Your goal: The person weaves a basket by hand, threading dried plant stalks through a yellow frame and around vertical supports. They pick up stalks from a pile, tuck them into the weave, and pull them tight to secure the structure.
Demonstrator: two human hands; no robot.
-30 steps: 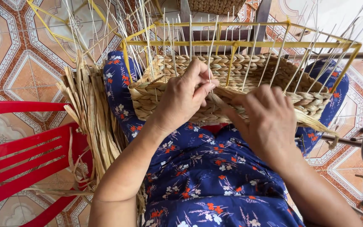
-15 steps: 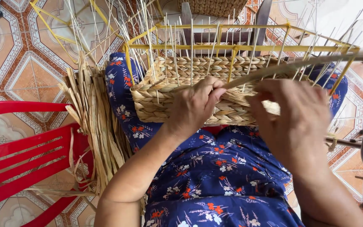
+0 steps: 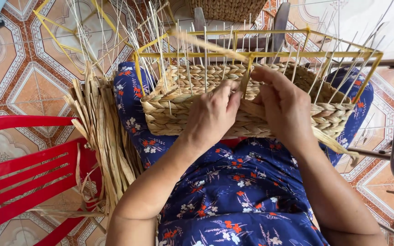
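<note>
A half-woven straw basket (image 3: 174,114) rests on my lap, built around a yellow wire frame (image 3: 270,53) with thin upright stakes. My left hand (image 3: 213,114) presses against the basket's near wall, fingers curled at the top row of weave. Beside it, my right hand (image 3: 286,107) pinches a flat straw strand (image 3: 206,44) that runs up and to the left across the frame. The two hands almost touch at the rim. A loose strand end (image 3: 336,143) hangs off the right side below my right wrist.
A bundle of dried straw strips (image 3: 108,141) lies by my left thigh, against a red plastic chair (image 3: 28,168). Another yellow wire frame (image 3: 69,41) with stakes stands on the patterned tile floor. A woven basket (image 3: 226,8) sits ahead, and metal rods (image 3: 370,154) poke in at right.
My right hand has swung from the right side back to the basket's rim, carrying the strand so it now points up and left. My left hand stayed on the near wall.
</note>
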